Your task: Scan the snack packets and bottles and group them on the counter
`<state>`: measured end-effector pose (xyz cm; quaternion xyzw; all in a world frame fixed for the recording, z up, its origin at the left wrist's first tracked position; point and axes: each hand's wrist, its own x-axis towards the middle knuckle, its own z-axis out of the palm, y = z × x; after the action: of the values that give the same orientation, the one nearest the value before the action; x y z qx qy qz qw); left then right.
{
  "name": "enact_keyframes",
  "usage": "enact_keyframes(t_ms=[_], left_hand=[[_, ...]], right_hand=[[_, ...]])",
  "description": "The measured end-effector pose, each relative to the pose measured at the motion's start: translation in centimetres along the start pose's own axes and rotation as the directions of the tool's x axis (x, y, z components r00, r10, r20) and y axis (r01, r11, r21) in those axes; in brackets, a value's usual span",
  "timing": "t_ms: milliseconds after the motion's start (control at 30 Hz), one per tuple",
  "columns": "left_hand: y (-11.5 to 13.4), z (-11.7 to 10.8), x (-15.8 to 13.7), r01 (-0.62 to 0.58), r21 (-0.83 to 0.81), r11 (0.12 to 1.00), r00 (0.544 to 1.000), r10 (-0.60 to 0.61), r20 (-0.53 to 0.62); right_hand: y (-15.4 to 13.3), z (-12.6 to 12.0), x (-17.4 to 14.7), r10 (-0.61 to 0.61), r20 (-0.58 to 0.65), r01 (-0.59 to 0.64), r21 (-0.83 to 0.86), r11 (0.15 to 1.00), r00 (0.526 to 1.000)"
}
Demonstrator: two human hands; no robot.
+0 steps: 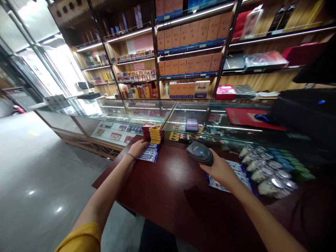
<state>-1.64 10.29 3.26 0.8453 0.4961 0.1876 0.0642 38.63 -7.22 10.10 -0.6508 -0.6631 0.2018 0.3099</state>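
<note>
My right hand (pixel 219 170) is closed around the handle of a dark grey barcode scanner (pixel 200 153), which has a lit blue light and is held above the counter, its head pointing left. My left hand (pixel 138 148) rests at the counter's left side with fingers stretched forward. Its fingertips touch the base of a stack of red and yellow packs (pixel 152 134), beside a row of blue and white packets (pixel 149 154). More blue and white packets (pixel 237 171) lie under my right forearm, which partly hides them.
Several silver-lidded jars (pixel 270 183) and blue and green lidded ones stand at the right of the dark red wooden counter (pixel 168 185). Behind is a glass display case (pixel 136 108), carrying a small device (pixel 192 125), a red mat (pixel 246 117) and a mouse (pixel 265 118).
</note>
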Motion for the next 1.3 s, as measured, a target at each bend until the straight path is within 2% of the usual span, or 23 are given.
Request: enact_keyframes(t_ms=[133, 233, 467, 600, 767, 900, 1000, 1100, 1200, 1300], left_hand=[[2.3, 0.5, -0.7, -0.014, 0.076, 0.997, 0.997, 0.019, -0.074], [4.7, 0.9, -0.9, -0.066, 0.089, 0.994, 0.991, 0.075, -0.109], [11.8, 3.0, -0.1, -0.186, -0.214, 0.959, 0.98, 0.166, -0.106], [16.7, 5.1, 0.4, -0.26, -0.33, 0.908, 0.966, 0.244, -0.091], [22.9, 8.4, 1.3, -0.382, -0.407, 0.83, 0.924, 0.355, -0.142], [27.3, 11.1, 2.7, -0.462, -0.31, 0.831, 0.887, 0.438, -0.148], [30.0, 12.5, 3.7, -0.517, -0.178, 0.837, 0.855, 0.495, -0.154], [31.9, 13.4, 4.3, -0.56, -0.123, 0.819, 0.826, 0.541, -0.159], [33.2, 14.1, 4.9, -0.565, -0.101, 0.819, 0.824, 0.552, -0.131], [34.3, 14.6, 5.9, -0.535, -0.061, 0.843, 0.845, 0.532, -0.061]], right_hand=[[0.0, -0.8, 0.1, 0.0, -0.009, 0.0, 0.0, 1.0, 1.0], [0.0, -1.7, 0.3, 0.008, -0.021, -0.008, -0.01, 1.0, 1.0], [0.2, -6.5, -0.4, 0.061, 0.013, -0.062, 0.058, 0.996, 0.998], [1.1, -9.4, -1.3, 0.111, 0.017, -0.111, 0.06, 0.992, 0.994], [2.4, -12.3, -2.6, 0.12, 0.039, -0.122, 0.056, 0.991, 0.992], [3.1, -14.3, -3.6, 0.147, 0.08, -0.155, 0.115, 0.981, 0.986], [3.6, -15.4, -4.2, 0.148, 0.055, -0.153, 0.123, 0.981, 0.988], [3.9, -16.1, -4.7, 0.175, 0.025, -0.177, 0.112, 0.978, 0.984], [4.1, -16.6, -5.0, 0.208, 0.013, -0.208, 0.118, 0.971, 0.978], [4.2, -16.9, -5.1, 0.216, -0.002, -0.214, 0.136, 0.967, 0.976]])
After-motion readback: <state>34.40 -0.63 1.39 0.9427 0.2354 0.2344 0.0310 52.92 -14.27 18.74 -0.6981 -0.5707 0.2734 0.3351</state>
